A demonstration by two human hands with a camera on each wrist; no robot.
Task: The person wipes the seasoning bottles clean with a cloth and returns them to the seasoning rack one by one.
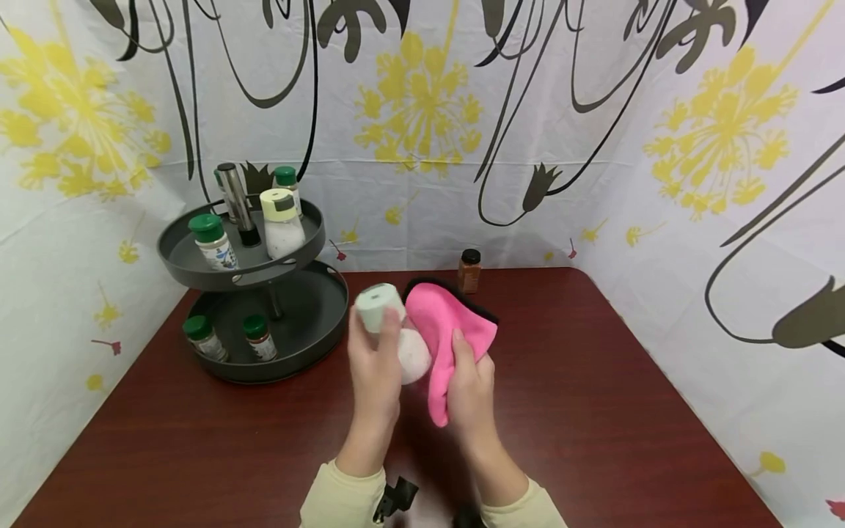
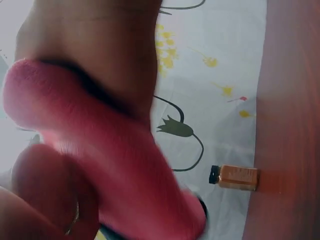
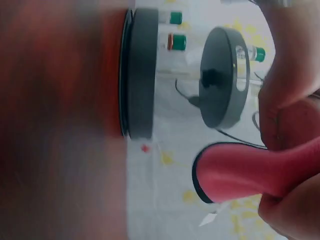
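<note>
My left hand (image 1: 375, 374) grips a white-filled container (image 1: 414, 357) with a pale green-white lid (image 1: 379, 304), tilted above the table. Close on its right, my right hand (image 1: 472, 392) pinches a pink cloth (image 1: 449, 323) with a black edge, thumb on top. The cloth lies against the container's side or just beside it; I cannot tell which. In the left wrist view the pink cloth (image 2: 125, 155) covers much of the scene and hides the container. In the right wrist view the bunched cloth (image 3: 240, 172) sticks out between the fingers.
At the left stands a dark two-tier round tray. Its upper tier (image 1: 181, 253) bears green-capped jars (image 1: 214, 242), a metallic cylinder (image 1: 238, 202) and a cream-lidded shaker (image 1: 282, 224); the lower tier (image 1: 306, 315) has two green-capped jars. A black-capped spice bottle (image 1: 469, 271) stands at the table's back edge.
</note>
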